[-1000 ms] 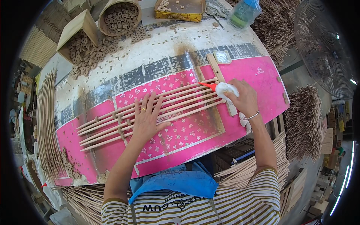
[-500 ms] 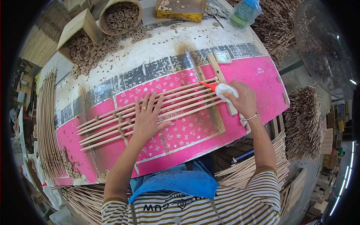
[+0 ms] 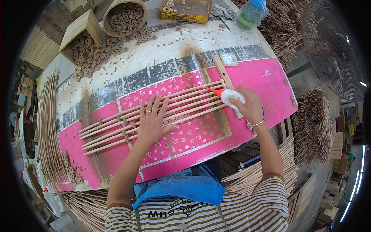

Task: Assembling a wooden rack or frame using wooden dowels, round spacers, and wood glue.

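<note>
Several slim wooden rods [image 3: 193,99] lie side by side across the pink table covering. Small wooden rings [image 3: 125,133] sit on them to the left of my left hand. My left hand [image 3: 152,121] rests flat over the rods, fingers spread. Gripped in my right hand [image 3: 250,105] is a white squeeze bottle [image 3: 232,99] with a red pointed nozzle [image 3: 212,91]. The nozzle points left, over the rods near their right ends. Those ends lie by a wooden strip [image 3: 223,71] fixed across the table; whether the nozzle tip touches a rod I cannot tell.
At the far left, wooden rings spill from a tipped wooden box [image 3: 81,31] and a round tub [image 3: 123,4]. A yellow tray [image 3: 185,16] and a bagged bottle [image 3: 250,16] stand at the back. More rods [image 3: 48,127] lie along the left edge. A fan [image 3: 334,46] stands right.
My right hand and the squeeze bottle have shifted slightly toward me, the nozzle with them. My left hand and the rods have stayed in place.
</note>
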Available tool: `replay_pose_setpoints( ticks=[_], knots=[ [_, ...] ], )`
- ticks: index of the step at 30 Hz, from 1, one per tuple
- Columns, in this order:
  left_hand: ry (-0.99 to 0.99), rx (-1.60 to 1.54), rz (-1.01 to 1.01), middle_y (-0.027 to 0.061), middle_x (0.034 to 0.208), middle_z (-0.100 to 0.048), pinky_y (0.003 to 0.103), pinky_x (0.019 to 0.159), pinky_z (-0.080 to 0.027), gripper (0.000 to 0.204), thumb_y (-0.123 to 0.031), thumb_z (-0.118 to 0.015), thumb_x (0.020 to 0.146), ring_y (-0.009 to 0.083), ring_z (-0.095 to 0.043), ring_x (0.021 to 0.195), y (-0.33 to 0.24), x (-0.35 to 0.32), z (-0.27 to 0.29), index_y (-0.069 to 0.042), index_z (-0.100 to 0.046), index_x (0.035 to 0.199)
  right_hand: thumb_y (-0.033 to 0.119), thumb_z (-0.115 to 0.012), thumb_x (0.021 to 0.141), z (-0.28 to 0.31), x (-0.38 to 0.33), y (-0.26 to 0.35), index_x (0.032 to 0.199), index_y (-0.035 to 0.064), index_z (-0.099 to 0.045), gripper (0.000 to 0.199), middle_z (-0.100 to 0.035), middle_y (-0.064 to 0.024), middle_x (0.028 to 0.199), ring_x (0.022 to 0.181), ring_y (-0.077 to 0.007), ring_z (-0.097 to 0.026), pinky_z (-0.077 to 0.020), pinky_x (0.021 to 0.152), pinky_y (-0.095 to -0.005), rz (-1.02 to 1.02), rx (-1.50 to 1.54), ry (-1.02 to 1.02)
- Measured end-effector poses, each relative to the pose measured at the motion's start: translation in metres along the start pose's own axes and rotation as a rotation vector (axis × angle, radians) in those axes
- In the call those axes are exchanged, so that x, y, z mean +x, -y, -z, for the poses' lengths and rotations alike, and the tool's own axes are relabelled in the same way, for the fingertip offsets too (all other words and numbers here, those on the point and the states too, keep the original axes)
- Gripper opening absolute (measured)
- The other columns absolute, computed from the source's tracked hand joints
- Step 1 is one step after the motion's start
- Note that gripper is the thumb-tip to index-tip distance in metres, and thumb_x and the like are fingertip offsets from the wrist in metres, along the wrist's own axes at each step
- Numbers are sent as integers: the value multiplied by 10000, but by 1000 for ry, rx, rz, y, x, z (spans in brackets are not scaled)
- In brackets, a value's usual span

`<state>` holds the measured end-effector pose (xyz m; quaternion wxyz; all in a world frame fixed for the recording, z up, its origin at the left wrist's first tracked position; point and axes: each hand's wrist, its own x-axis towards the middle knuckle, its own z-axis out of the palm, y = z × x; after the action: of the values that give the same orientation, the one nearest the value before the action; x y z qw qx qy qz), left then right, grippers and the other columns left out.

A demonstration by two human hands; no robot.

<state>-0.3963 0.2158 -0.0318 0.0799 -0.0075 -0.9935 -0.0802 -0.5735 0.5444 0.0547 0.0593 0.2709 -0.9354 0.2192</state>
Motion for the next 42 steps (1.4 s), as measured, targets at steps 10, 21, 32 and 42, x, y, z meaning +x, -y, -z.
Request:
replay_pose_setpoints(
  ticks=[10, 21, 32, 42],
  knots=[
    [5, 5, 8, 138, 1698, -307, 637, 1285, -128, 1076, -703, -712, 826, 365, -245, 1586, 0, -1, -1, -165, -316, 1670, 332, -817, 859, -2, -1, -8, 1137, 100, -713, 376, -721, -155, 921, 879, -374, -706, -543, 733, -488, -45, 17, -8],
    [11, -5, 14, 132, 1700, -307, 629, 1291, -117, 1065, -698, -706, 832, 359, -245, 1587, 0, -1, 0, -162, -322, 1668, 331, -807, 863, -3, -9, -3, 1116, 91, -704, 363, -715, -160, 929, 860, -378, -696, -533, 736, -494, -46, 35, 21],
    [-28, 4, -8, 139, 1686, -331, 653, 1279, -131, 1053, -720, -702, 831, 374, -281, 1567, 1, -1, -2, -153, -360, 1649, 320, -803, 863, 3, -17, -3, 1101, 92, -710, 343, -701, -159, 919, 870, -380, -688, -536, 734, -489, -47, -8, 9],
    [-6, 9, 6, 143, 1690, -325, 651, 1278, -140, 1041, -715, -703, 838, 372, -272, 1572, 1, 0, -2, -156, -363, 1647, 302, -805, 865, 4, -20, 5, 1105, 101, -711, 327, -699, -153, 912, 867, -375, -690, -536, 742, -490, -50, 11, 48]
  ],
)
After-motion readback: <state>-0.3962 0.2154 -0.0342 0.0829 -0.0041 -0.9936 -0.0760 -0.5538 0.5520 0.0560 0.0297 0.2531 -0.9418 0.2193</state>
